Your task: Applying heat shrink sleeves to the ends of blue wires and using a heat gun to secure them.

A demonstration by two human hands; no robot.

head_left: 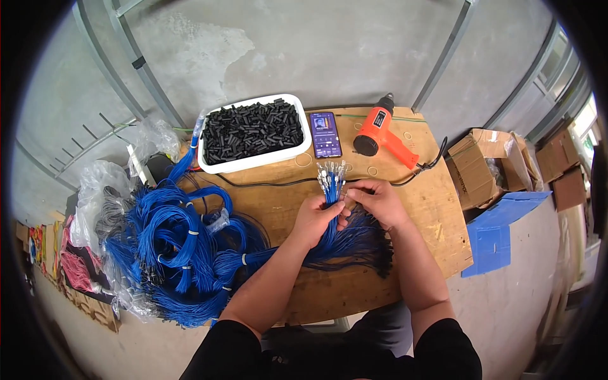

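My left hand [315, 220] is closed around a bundle of blue wires [332, 195], just below its upper end. Silvery terminals [332, 171] fan out at the top of that bundle, pointing away from me. Close against its right side, my right hand [380, 201] has thumb and fingers pinched together. What sits between those fingertips is too small to make out. Below my hands the wires spread over the table, and their dark far ends [382, 253] lie under my right forearm.
Coiled blue wire bundles [177, 228] cover the table's left side. Behind stand a white tub [306, 126] of short black tubes, a phone [325, 134] and an orange heat gun [385, 134] with its black cable. Rubber bands lie on the wooden table [437, 196]. A cardboard box [472, 174] stands right.
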